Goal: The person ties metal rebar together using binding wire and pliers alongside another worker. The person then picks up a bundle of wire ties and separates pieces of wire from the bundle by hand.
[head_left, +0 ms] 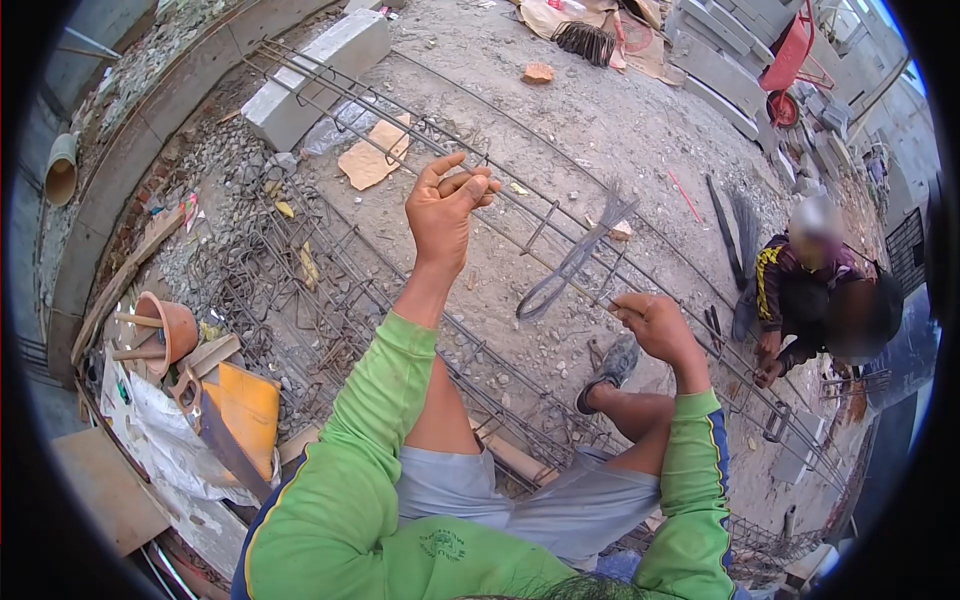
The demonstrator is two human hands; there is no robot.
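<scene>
A long rebar cage [540, 228] with wire stirrups stretches diagonally in front of me. My left hand [443, 215] is over its near bars, fingers curled and thumb pressed to them; whatever is in the pinch is too small to make out. Farther right along the cage, my right hand [660, 328] has its fingers closed on the near rebar. Between my hands a looped bundle of thin tie wire [572, 268] hangs across the bars.
A concrete block [318, 78] lies under the cage's far left end. Several more rebar lengths [455, 345] lie near my legs. A handsaw [228, 440] and an orange bucket [168, 335] sit at left. Another person [815, 285] crouches at right, hands at the cage.
</scene>
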